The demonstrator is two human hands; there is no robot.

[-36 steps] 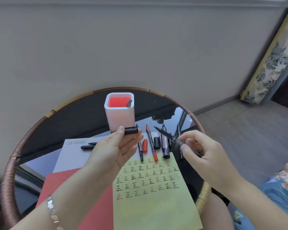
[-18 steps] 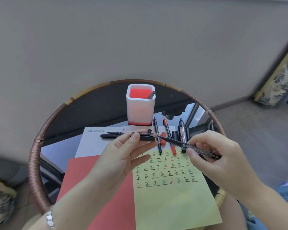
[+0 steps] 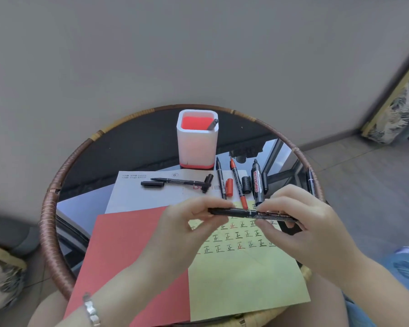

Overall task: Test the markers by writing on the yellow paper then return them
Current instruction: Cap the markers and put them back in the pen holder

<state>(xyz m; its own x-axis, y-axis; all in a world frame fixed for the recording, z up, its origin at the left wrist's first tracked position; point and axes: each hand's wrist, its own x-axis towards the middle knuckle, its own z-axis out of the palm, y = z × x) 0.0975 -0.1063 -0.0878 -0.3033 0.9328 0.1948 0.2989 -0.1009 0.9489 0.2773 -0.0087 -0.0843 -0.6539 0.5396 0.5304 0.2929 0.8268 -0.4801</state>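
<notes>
Both hands hold one black marker (image 3: 250, 212) level above the yellow paper (image 3: 243, 277). My left hand (image 3: 187, 228) pinches its cap end, now pushed onto the tip. My right hand (image 3: 302, 223) grips the barrel. The yellow paper carries rows of black and red test characters. A white pen holder (image 3: 197, 140) with a red inside stands at the back and has one marker (image 3: 212, 124) in it. Several more markers (image 3: 256, 182) and loose caps lie in a row behind my hands. Another uncapped black marker (image 3: 175, 181) lies on the white sheet.
A red sheet (image 3: 130, 253) lies left of the yellow paper, a white printed sheet (image 3: 142, 197) behind it. All rest on a round glass table with a woven rim (image 3: 48, 208). A grey wall stands close behind. Floor and a patterned cushion (image 3: 397, 109) are at right.
My hands came together: the cap in my left hand now sits on the marker tip held by my right hand. The view tilted down and shifted.
</notes>
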